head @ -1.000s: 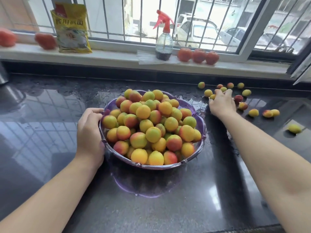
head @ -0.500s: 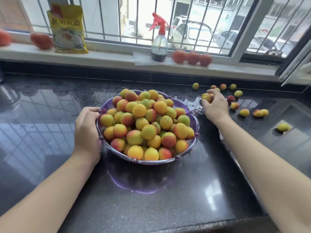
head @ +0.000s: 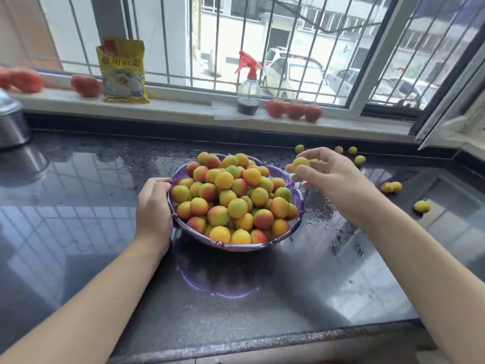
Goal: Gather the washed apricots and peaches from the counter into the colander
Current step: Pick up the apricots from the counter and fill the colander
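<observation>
My left hand (head: 153, 206) grips the heaped colander's (head: 237, 246) rim, my right hand (head: 329, 177) pinches yellow apricots (head: 300, 162) beside it, and loose fruit (head: 391, 187) dots the wet counter (head: 262, 306).

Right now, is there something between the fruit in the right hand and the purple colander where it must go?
Nothing visible blocks it. The right hand holds a yellow apricot in its fingers just beyond the right rim of the colander. The colander is already heaped, so the fruit may roll off.
</observation>
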A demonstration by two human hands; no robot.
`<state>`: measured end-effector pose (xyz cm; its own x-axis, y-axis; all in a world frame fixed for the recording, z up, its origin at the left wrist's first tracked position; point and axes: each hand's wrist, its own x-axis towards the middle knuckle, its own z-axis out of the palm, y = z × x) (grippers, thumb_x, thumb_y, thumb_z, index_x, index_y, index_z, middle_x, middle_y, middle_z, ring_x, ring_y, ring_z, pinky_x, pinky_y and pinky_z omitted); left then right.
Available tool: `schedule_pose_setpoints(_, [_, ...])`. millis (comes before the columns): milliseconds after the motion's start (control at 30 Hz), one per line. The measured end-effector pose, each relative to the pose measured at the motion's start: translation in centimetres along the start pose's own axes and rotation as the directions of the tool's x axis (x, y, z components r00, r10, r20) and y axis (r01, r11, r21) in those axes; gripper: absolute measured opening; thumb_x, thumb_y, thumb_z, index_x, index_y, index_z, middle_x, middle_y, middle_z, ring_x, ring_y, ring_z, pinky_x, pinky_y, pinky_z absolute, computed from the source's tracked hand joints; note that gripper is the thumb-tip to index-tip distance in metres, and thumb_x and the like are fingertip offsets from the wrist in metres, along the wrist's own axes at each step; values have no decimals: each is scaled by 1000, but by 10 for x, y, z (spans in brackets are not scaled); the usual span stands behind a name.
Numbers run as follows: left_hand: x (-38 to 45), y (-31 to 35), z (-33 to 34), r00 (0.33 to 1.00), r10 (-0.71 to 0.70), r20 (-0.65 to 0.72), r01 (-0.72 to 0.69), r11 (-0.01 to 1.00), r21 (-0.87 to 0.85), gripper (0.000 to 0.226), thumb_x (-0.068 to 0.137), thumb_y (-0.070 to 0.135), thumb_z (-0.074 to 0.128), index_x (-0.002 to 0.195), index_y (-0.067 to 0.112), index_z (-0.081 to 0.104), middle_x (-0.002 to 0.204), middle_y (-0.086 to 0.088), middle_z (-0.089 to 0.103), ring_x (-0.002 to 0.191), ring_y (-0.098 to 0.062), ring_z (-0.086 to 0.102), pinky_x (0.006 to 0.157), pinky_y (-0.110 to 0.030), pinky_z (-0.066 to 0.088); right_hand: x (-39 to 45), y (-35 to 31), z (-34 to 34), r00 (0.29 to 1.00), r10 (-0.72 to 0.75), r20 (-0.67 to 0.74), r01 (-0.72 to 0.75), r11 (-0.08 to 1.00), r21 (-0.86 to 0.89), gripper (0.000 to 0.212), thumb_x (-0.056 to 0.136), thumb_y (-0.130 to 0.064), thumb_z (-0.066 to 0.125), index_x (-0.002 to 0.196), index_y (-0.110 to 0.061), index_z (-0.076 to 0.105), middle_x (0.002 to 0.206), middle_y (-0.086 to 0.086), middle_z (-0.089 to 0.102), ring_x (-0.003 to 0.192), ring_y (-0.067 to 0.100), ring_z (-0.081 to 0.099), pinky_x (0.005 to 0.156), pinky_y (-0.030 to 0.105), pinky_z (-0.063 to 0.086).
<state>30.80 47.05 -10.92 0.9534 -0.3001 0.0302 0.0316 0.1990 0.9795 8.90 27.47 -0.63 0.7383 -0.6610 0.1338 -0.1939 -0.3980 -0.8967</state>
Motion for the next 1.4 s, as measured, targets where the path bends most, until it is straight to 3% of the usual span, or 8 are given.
schedule_pose_setpoints(133, [-2, 2, 0, 1000, -3, -5, 3, 1000, -7, 26, 78, 31, 51, 87, 14, 69, 86, 1, 68, 84, -14, 62, 76, -35, 51, -15, -12, 23, 986, -132, 107, 159, 936, -313, 23, 92, -27, 72, 115, -32, 71, 104, -11, 67, 99, 4, 65, 90, 25, 53])
schedule_pose_setpoints(367, [0, -2, 0, 1000, 17, -8, -17, 1000, -5, 19, 94, 18, 53, 95, 9, 70, 87, 1, 67, 84, -13, 61, 68, -24, 51, -24, -7, 49, 948, -269, 173, 319, 783, -533, 32, 89, -29, 75, 121, -29, 69, 107, -12, 63, 105, 8, 52, 93, 20, 39])
schedule_pose_setpoints(500, [1, -2, 0, 1000, 4, 5, -4, 1000, -7, 25, 78, 30, 52, 88, 17, 71, 88, 3, 69, 88, -15, 62, 77, -34, 50, -23, -5, 52, 940, -298, 166, 338, 741, -581, 24, 89, -33, 74, 112, -27, 70, 105, -13, 63, 103, 10, 49, 87, 4, 31])
schedule_pose_setpoints(767, [3, -6, -1, 1000, 26, 8, -26, 1000, 5, 26, 85, 26, 51, 93, 12, 71, 89, 1, 69, 85, -13, 63, 74, -34, 52, -23, -2, 52, 941, -283, 186, 338, 756, -561, 32, 90, -36, 72, 121, -30, 66, 108, -10, 58, 107, 6, 45, 88, 5, 30])
schedule_pose_setpoints(900, [5, -10, -1, 999, 33, -7, -32, 999, 26, 23, 99, 13, 49, 101, 8, 71, 90, 2, 69, 84, -10, 63, 73, -31, 52, -13, 11, 37, 940, -331, -87, 267, 868, -418, 25, 93, -24, 69, 118, -26, 67, 103, -11, 65, 98, 3, 60, 87, 14, 44])
schedule_pose_setpoints(1033, [8, -12, -1, 1000, 31, -7, -30, 999, 35, 30, 90, 25, 51, 103, 7, 72, 89, 5, 70, 86, -11, 65, 78, -36, 53, 19, 56, 4, 938, -164, -307, 5, 888, -460, 16, 95, -15, 61, 108, -20, 69, 104, -3, 67, 88, 7, 61, 83, 27, 48])
schedule_pose_setpoints(1233, [8, -11, 2, 999, 40, -36, -39, 999, 16, 21, 96, 15, 49, 95, 11, 70, 84, 6, 69, 83, -11, 64, 69, -29, 52, 70, 134, -20, 953, -9, -302, -219, 666, -713, 41, 91, -13, 53, 132, -13, 56, 132, 14, 51, 120, 38, 53, 101, 49, 46])
schedule_pose_setpoints(1400, [8, -11, 3, 997, 72, -43, -71, 997, 12, 21, 92, 19, 49, 91, 12, 69, 81, 8, 69, 74, -2, 64, 65, -23, 52, 122, 147, -33, 975, -28, -222, -183, 468, -864, 47, 90, -1, 48, 136, -12, 43, 142, 19, 35, 107, 50, 57, 88, 54, 50])
